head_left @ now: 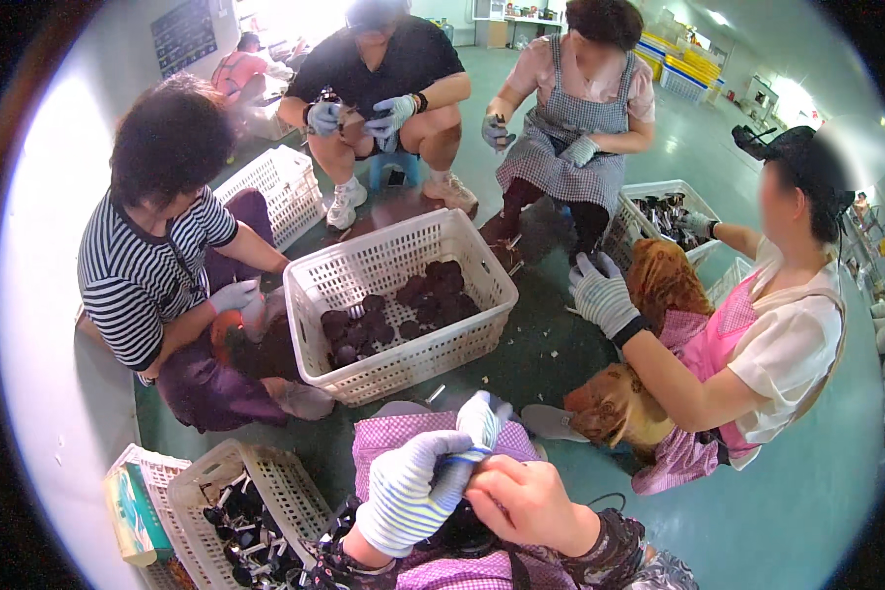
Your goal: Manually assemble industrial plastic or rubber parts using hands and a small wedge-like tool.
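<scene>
In the lower middle, my left hand (410,494) wears a white glove with thin stripes. Its fingers are closed around a second striped glove (480,423), whose end sticks up and away from me. My bare right hand (523,500) has its fingers curled at the near end of that glove, touching my left hand. Both hands are above my lap, which a pink checked apron (388,442) covers. Something black (467,531) lies under my hands, mostly hidden.
Ahead stands a white slotted crate (403,379) holding dark round pieces (442,290). Lower left, another crate (228,454) contains black parts with metal stems (256,531), beside a green box (136,516). Several gloved co-workers sit around. A further crate (649,187) stands right.
</scene>
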